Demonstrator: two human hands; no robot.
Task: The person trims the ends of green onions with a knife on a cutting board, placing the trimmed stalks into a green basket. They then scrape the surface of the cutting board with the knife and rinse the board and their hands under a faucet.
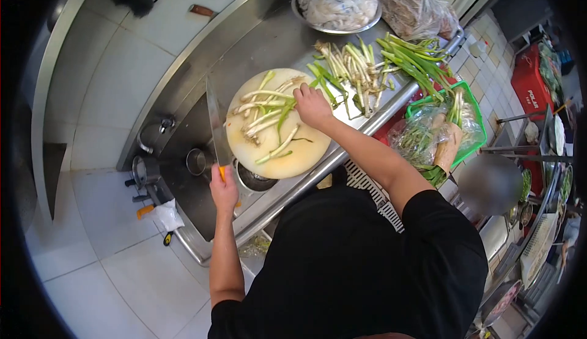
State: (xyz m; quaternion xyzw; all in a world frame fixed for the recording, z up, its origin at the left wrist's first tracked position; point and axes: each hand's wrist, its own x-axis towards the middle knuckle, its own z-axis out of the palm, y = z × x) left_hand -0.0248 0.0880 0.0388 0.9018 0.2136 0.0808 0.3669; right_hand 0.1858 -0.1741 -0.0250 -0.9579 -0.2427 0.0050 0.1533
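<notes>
A round pale cutting board (299, 160) lies on the steel counter with several green onions (263, 115) spread over it. My left hand (224, 187) is closed round the orange handle of a long knife (216, 119), whose blade points away from me beside the board's left edge. My right hand (312, 105) is over the board's right side, its fingers closed on green onion stalks; the fingertips are partly hidden. More green onions (351, 73) lie on the counter right of the board, and a leafy green bunch (413, 60) sits farther right.
A metal bowl (338, 31) holds a bagged pale item. Beside it is a plastic bag (416, 10). A green basket (483, 132) of vegetables stands beyond the counter edge at right. The sink (183, 183) with its faucet (147, 140) is at left. A red crate (531, 85) stands farther right.
</notes>
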